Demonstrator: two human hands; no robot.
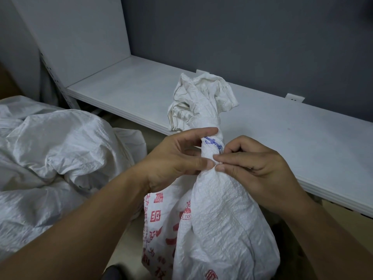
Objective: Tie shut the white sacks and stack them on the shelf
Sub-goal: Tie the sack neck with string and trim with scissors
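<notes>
A white woven sack (220, 223) with red print stands upright in front of me, its neck gathered and twisted, the loose mouth (199, 98) flaring above. My left hand (179, 156) curls round the neck from the left, thumb at the front. From the right, my right hand (254, 162) pinches something small at the neck between thumb and forefinger; what it pinches is too small to tell. Both thumbs meet at the neck. The white shelf (282, 126) lies just behind the sack.
More white sacks (52, 150) lie heaped on the floor at the left. A white upright side panel (80, 37) closes the shelf's left end. A dark grey wall (242, 37) backs the shelf, with small white brackets along it.
</notes>
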